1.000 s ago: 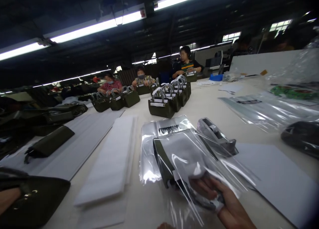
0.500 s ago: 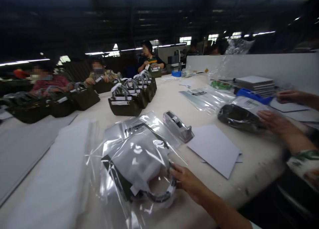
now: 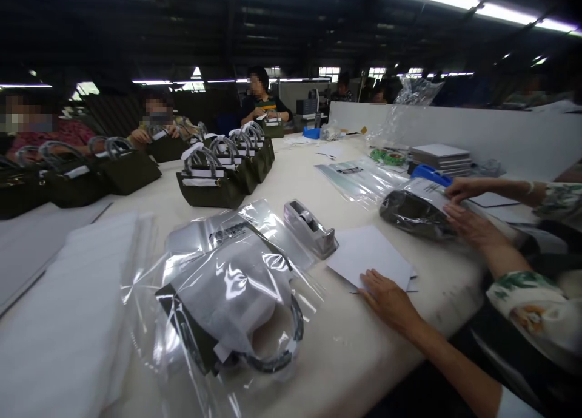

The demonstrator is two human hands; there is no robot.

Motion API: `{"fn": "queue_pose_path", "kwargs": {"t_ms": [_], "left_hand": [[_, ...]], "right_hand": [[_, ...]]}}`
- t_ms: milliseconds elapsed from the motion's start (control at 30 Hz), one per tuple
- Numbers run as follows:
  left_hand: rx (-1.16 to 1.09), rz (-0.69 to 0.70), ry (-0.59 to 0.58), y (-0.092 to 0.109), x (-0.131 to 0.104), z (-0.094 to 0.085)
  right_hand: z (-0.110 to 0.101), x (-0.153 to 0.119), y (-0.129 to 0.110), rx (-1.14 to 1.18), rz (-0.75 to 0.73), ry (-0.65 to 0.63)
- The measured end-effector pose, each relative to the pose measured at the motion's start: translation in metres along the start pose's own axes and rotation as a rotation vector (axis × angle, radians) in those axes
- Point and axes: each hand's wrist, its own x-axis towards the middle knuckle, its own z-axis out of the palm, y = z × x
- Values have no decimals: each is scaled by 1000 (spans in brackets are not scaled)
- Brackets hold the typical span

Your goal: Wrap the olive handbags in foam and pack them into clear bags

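While your right hand (image 3: 388, 300) lies flat and empty, fingertips on the white paper sheets (image 3: 368, 263), the bagged handbag (image 3: 231, 306) sits apart on the worktop (image 3: 345, 351). Your left hand is out of view. A tape dispenser (image 3: 309, 227) stands just beyond the sheets.

Handbag factory, rowed handbags (image 3: 210, 187), seated workers (image 3: 260, 102)

Left hand lies outside the view; the foam sheets (image 3: 59, 321) run off the left edge, seemingly blurred.
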Motion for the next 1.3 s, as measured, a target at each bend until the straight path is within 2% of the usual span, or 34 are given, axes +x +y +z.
{"fn": "queue_pose_path", "kwargs": {"t_ms": [100, 200, 267, 333, 400, 467, 567, 667, 733, 933, 1100, 1167, 1200, 1300], "left_hand": [[-132, -114, -78, 1, -22, -18], [-588, -391, -299, 21, -24, -24], [-981, -554, -432, 44, -12, -15], [-1277, -620, -470, 67, 1, 2], [-1490, -705, -441, 82, 9, 20], [-1625, -843, -399, 88, 10, 33], [-1720, -981, -407, 85, 8, 36], [-1769, -986, -451, 81, 9, 29], [-1781, -971, -480, 81, 11, 26], [-1757, -953, -475, 85, 15, 28], [-1795, -819, -564, 83, 13, 25], [-1743, -772, -543, 82, 11, 27], [-1699, -773, -509, 83, 10, 30], [-1587, -823, -367, 90, 16, 48]], "right_hand": [[-15, -10, -6, -12, -68, 36], [-30, -40, -15, -31, -160, 161], [-33, -67, -25, -32, -283, 255], [-31, -91, -37, -6, -372, 255], [-26, -105, -48, 59, -333, 182], [-23, -106, -55, 159, -205, 115], [-27, -94, -55, 362, -27, -26], [-36, -79, -49, 551, 124, -184], [-39, -74, -46, 616, 195, -227], [-41, -73, -43, 655, 190, -233], [-50, -69, -41, 730, 189, -290], [-53, -69, -42, 705, 135, -246], [-55, -69, -43, 659, 76, -183], [-62, -69, -37, 338, -169, 139]]}}
